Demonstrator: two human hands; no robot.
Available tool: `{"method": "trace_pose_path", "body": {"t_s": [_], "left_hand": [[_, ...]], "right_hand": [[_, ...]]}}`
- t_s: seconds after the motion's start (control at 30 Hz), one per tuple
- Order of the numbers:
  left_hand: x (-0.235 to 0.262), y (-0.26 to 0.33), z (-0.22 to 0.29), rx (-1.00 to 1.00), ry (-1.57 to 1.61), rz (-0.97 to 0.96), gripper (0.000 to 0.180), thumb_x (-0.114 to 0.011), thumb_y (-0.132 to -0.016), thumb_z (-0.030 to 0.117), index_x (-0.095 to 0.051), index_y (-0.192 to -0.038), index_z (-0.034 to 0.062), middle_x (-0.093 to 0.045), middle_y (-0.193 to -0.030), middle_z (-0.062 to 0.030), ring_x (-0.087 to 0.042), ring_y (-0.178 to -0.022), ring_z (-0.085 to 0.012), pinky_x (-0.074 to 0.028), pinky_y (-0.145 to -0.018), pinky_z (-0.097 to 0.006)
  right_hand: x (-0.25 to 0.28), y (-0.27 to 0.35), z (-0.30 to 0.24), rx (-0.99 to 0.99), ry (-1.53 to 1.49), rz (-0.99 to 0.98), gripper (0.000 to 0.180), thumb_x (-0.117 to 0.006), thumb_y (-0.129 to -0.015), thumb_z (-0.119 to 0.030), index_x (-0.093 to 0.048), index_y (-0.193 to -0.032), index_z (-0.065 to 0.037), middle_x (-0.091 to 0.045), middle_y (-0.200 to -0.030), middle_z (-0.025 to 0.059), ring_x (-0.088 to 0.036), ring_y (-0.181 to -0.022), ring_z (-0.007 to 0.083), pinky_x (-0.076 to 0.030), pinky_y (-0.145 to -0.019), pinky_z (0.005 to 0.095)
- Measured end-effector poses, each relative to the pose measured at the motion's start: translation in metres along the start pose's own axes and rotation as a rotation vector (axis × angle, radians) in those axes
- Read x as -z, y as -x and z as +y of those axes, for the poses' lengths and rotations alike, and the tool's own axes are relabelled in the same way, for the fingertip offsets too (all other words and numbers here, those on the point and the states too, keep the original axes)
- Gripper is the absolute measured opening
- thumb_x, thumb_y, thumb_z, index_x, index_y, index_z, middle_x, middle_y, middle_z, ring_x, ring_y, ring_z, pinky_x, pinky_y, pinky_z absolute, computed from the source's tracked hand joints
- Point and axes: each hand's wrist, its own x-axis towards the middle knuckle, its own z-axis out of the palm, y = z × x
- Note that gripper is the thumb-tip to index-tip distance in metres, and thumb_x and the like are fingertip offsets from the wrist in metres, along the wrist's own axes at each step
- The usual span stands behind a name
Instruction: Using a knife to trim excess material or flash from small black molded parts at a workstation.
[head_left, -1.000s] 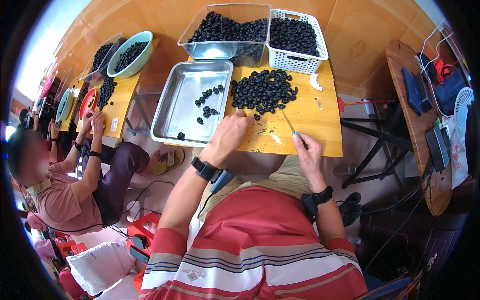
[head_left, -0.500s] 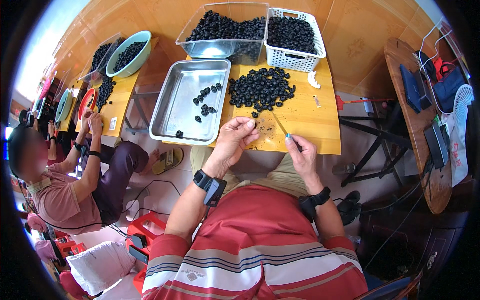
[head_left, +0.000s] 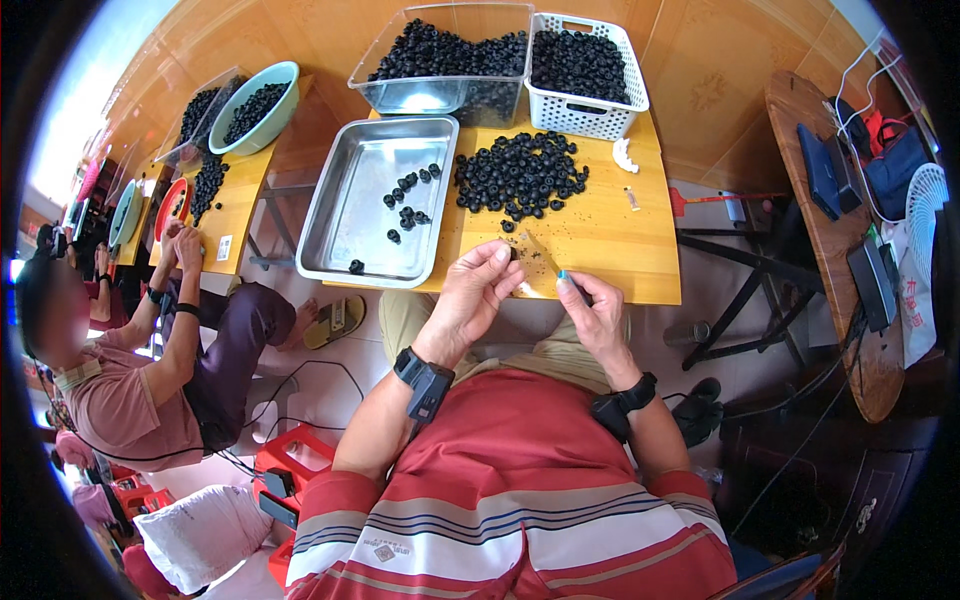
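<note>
My left hand (head_left: pixel 470 295) is over the near edge of the yellow wooden table (head_left: pixel 630 240), thumb and fingers pinching a small round black piece (head_left: pixel 514 254). Opposite it, my right hand (head_left: pixel 597 312) grips a thin knife (head_left: pixel 543 252); its narrow blade points up and left, near the black piece but apart from it. A bit of teal shows by my right thumb. Just beyond my hands lies a pile of small black ring-like pieces (head_left: pixel 515 172), some showing a hole. Dark crumbs are scattered on the wood. A metal tray (head_left: pixel 330 225) on the left holds several similar black pieces.
Behind the pile stand a clear plastic bin (head_left: pixel 420 98) and a white perforated basket (head_left: pixel 600 120), both full of black pieces. A white scrap (head_left: pixel 625 156) lies at the right. At left, a co-worker (head_left: pixel 130 400) sits by another table with a green basin (head_left: pixel 270 130).
The blade has swung toward more of a slant, and its tip has come nearer my left hand. A black piece now shows in my left fingertips. Both hands have shifted slightly.
</note>
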Motion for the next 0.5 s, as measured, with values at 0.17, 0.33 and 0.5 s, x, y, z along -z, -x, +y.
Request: {"method": "trace_pose_path", "body": {"t_s": [0.17,0.33,0.5], "left_hand": [[-0.004,0.002,0.000,0.007,0.003,-0.011,0.018,-0.065,-0.098,0.003,-0.067,-0.116,0.0023,-0.072,-0.103,-0.0077,-0.072,-0.093,-0.0181,-0.063,-0.087,-0.031],[-0.004,0.005,-0.002,0.022,0.009,-0.045,0.020,-0.065,-0.098,0.002,-0.066,-0.117,0.0023,-0.072,-0.104,-0.0080,-0.072,-0.093,-0.0180,-0.063,-0.087,-0.031],[-0.003,0.005,-0.005,0.038,0.071,-0.075,0.017,-0.064,-0.100,0.006,-0.067,-0.116,0.0046,-0.072,-0.105,-0.0059,-0.071,-0.098,-0.0164,-0.061,-0.091,-0.031]], "right_hand": [[-0.003,0.001,0.000,0.017,0.017,0.023,0.035,-0.071,-0.098,-0.029,-0.072,-0.104,0.005,-0.063,-0.074,0.0009,-0.052,-0.070,0.0070,-0.043,-0.061,0.0257],[0.000,0.002,-0.007,0.007,0.035,-0.011,0.034,-0.071,-0.097,-0.028,-0.072,-0.104,0.005,-0.064,-0.075,0.0018,-0.053,-0.070,0.0076,-0.044,-0.061,0.0259],[-0.001,0.003,-0.013,0.038,0.044,-0.028,0.033,-0.072,-0.097,-0.028,-0.073,-0.104,0.004,-0.065,-0.075,0.0037,-0.055,-0.070,0.0084,-0.046,-0.062,0.0264]]}}
